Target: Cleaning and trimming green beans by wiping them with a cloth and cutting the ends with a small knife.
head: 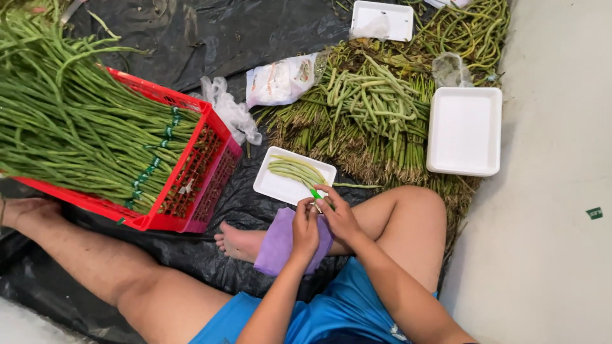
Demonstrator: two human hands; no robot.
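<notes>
Landmark: the small white foam tray (280, 185), a shallow rounded rectangle with a smooth matte face, lying on black plastic sheeting (210, 32).
Beans on tray: a thin bundle of pale green long beans (294, 171) lies slantwise across the tray, their ends running off its near corner toward the hands.
Left hand (306, 228): just below the tray's near corner, fingers curled together; what they press on cannot be told for sure.
Right hand (339, 215): touching the left hand, beside the same corner, fingers bent and closed around the bean ends; a bright green band (315, 193) shows just above the fingertips.
Purple cloth (280, 245): soft, folded, draped over the person's leg directly below the tray, under the left hand.
Red crate (201, 178): left of the tray, rigid plastic with lattice walls, heaped with long dark green beans tied with green bands.
Loose bean pile (370, 108): right of and behind the tray, a rough heap of shorter stalks with dry, brownish cut ends.
Larger foam tray (464, 130): well to the right of the landmark tray, same smooth white foam, resting on the pile's edge.
Third foam tray (382, 20): far behind the landmark tray.
Crumpled plastic bag (280, 79): behind the tray, thin and wrinkled.
</notes>
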